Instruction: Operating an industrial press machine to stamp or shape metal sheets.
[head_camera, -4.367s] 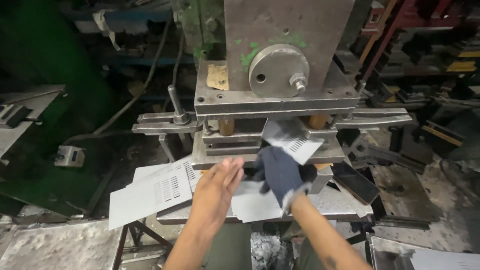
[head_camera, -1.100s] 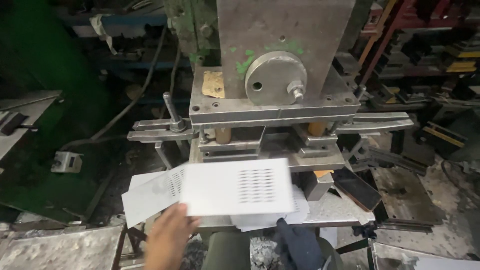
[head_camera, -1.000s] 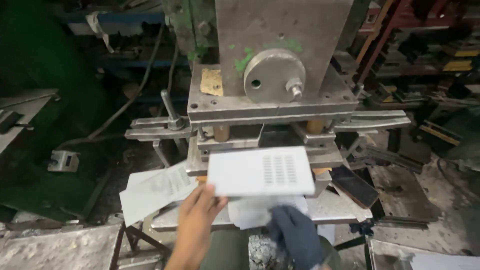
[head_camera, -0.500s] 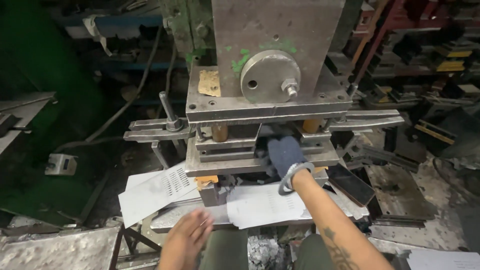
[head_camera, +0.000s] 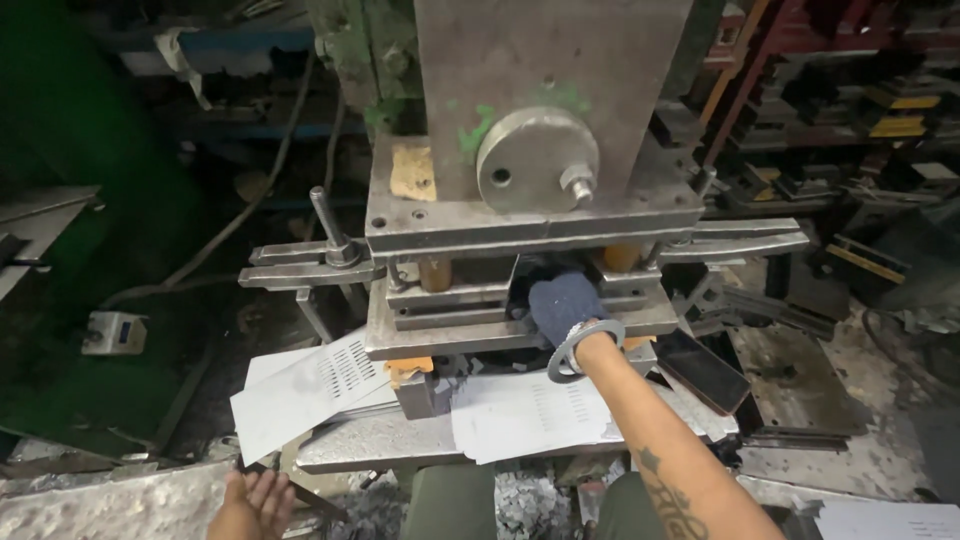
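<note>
right hand (head_camera: 562, 305): in a dark knit glove with a metal ring at the wrist, reaching into the gap of the press die (head_camera: 520, 290); fingers hidden inside, cannot tell if they grip anything
left hand (head_camera: 255, 503): bare, low at the frame edge, fingers spread open, holding nothing, just below the near edge of the bench (head_camera: 370, 445)
sheet in die: not visible; gloved hand blocks the slot
perforated sheet (head_camera: 310, 390): lies flat left of the die, long axis running left-low to right-high, slotted patch toward the die end
white sheet stack (head_camera: 530, 415): flat on the bench in front of the die, under the right forearm, long axis roughly left-right
progress: judged mid-cycle; one punched sheet already set aside at left, the hand is in the die, stack remains to handle
press ram (head_camera: 540, 100): raised above the die, round disc on its front
</note>
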